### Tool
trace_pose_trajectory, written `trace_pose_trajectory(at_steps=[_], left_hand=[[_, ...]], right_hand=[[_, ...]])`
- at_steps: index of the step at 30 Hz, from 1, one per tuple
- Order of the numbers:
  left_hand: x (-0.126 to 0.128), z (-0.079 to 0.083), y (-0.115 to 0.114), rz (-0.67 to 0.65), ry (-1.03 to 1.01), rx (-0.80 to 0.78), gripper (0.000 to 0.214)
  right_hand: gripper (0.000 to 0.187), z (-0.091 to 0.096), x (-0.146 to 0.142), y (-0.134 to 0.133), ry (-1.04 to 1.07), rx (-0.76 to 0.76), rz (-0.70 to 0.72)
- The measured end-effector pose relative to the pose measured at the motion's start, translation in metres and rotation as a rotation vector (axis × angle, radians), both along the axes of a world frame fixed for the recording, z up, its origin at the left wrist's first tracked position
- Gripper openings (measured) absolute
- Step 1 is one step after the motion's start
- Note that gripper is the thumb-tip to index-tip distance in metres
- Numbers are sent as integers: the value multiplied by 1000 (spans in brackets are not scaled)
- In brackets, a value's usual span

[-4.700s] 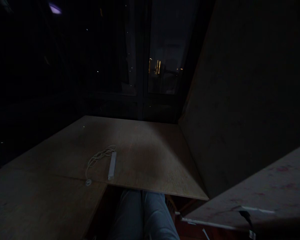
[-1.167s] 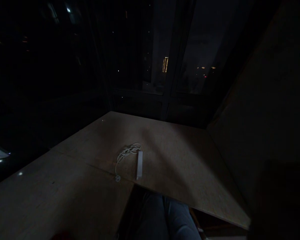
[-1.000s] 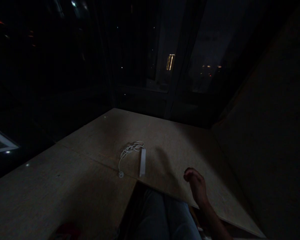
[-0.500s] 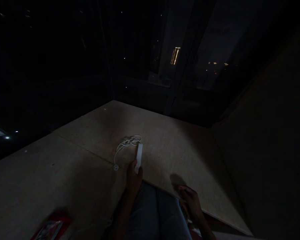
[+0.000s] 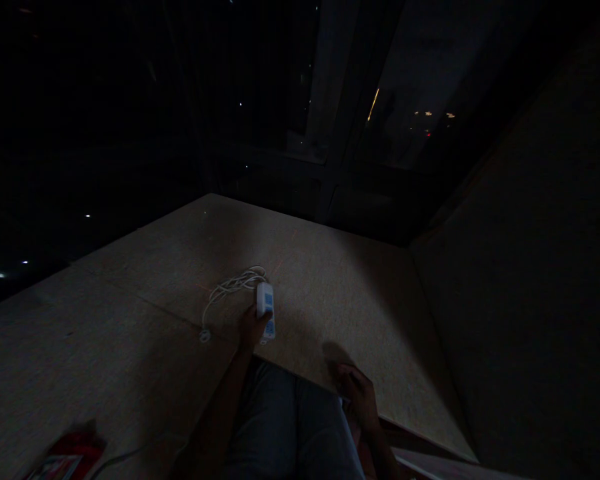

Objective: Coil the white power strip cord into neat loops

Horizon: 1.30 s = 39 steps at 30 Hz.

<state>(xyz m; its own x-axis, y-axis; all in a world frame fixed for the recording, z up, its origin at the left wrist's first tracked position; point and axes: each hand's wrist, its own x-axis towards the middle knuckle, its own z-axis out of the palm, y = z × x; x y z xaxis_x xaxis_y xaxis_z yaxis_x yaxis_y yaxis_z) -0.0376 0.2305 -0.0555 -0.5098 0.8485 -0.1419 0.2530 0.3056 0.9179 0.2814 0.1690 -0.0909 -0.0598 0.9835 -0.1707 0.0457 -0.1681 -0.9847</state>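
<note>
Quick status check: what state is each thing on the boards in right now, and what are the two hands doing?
Power strip: tilted up, held by left hand.
Cord: loosely coiled, lying on board.
Right hand: at board edge, holding nothing visible; grip unclear.
Red item: lying flat, untouched.

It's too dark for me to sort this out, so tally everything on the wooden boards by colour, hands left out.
White: 2, the power strip held in the left hand, and its coiled cord on the board.
Red: 1, a flat red item at the near left, too dim to identify.
Total: 3.
</note>
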Motion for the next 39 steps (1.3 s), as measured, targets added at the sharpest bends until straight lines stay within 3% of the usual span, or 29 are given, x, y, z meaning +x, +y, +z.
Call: trace_pose_trajectory(at_steps=[4, 8, 12, 17, 22, 29, 32, 39], left_hand=[[27, 5, 2, -81, -353, 75, 60], [70, 16, 7, -175, -531, 56, 67], [111, 25, 11, -367, -649, -38, 69], [138, 25, 21, -585, -678, -141, 72], [142, 13, 31, -739, -694, -208, 73], [127, 9, 20, -751, -710, -251, 78], [125, 10, 14, -727, -681, -252, 74], [136, -16, 8, -549, -563, -144, 65]], right_hand=[[53, -5, 1, 2, -14, 31, 53], [50, -5, 3, 4, 11, 27, 97], [49, 1, 8, 7, 118, -28, 91], [52, 9, 22, 12, 314, -85, -21], [53, 10, 49, 24, 394, -113, -203], [49, 30, 77, 52, 343, -152, -241], [49, 35, 78, 62, 189, -84, -215], [44, 14, 74, 71, -317, 111, -92]])
